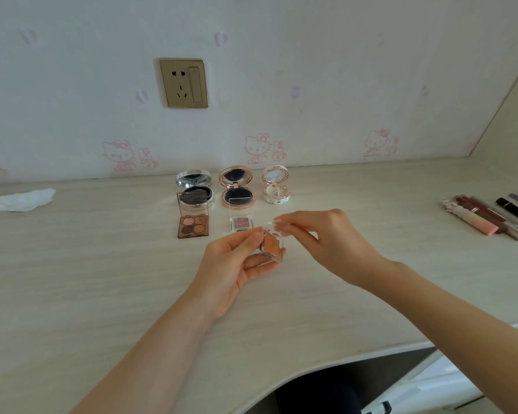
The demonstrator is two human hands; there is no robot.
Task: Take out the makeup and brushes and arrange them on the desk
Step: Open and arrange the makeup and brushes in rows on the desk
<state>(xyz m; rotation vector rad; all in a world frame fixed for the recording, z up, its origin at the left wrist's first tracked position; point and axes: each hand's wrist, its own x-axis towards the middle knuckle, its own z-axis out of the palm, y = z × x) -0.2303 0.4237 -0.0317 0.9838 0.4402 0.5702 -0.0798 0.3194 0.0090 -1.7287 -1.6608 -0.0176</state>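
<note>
Step in hand: opening a single eyeshadow pot above the bench before setting it in the row.

The left hand point(240, 261) cups the clear eyeshadow pot point(271, 245), fingers curled round its base; the right hand point(326, 237) pinches the pot's lid point(277, 228) at its 12 o'clock edge. The pot is held just above the bench point(102, 279), at 6 o'clock of the display. Beyond it lie a pink single shadow point(241, 224) and a four-pan palette point(193, 225); behind those, three open compacts point(237, 186). Lip products point(485, 216) lie at 3 o'clock. Next move probably calls for folding the lid back fully and placing the pot beside the pink one.
</note>
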